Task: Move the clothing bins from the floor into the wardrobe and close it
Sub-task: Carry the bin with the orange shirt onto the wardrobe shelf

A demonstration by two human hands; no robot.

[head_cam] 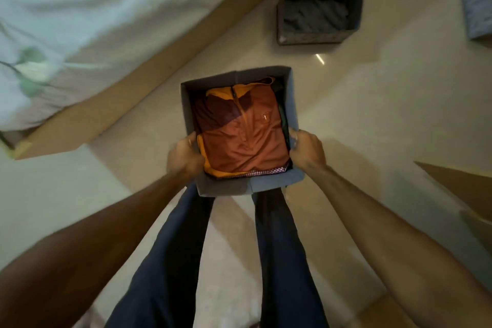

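Note:
A grey fabric bin (292, 104) hangs in front of my legs, above the floor. Folded in it lies an orange and maroon zip jacket (239, 130) over a checked garment. My left hand (183, 158) grips the bin's left wall, thumb inside the rim. My right hand (306, 150) grips the right wall the same way. A second grey bin (316, 34) with dark folded clothes stands on the floor further off. The corner of a third grey bin (479, 0) shows at the right edge. No wardrobe interior is in view.
A bed (87, 16) with a pale sheet and a wooden frame (149, 82) runs along the left. A brown wooden panel (463, 186) juts in at the right. The floor (372, 114) is glossy beige tile. The picture is blurred by motion.

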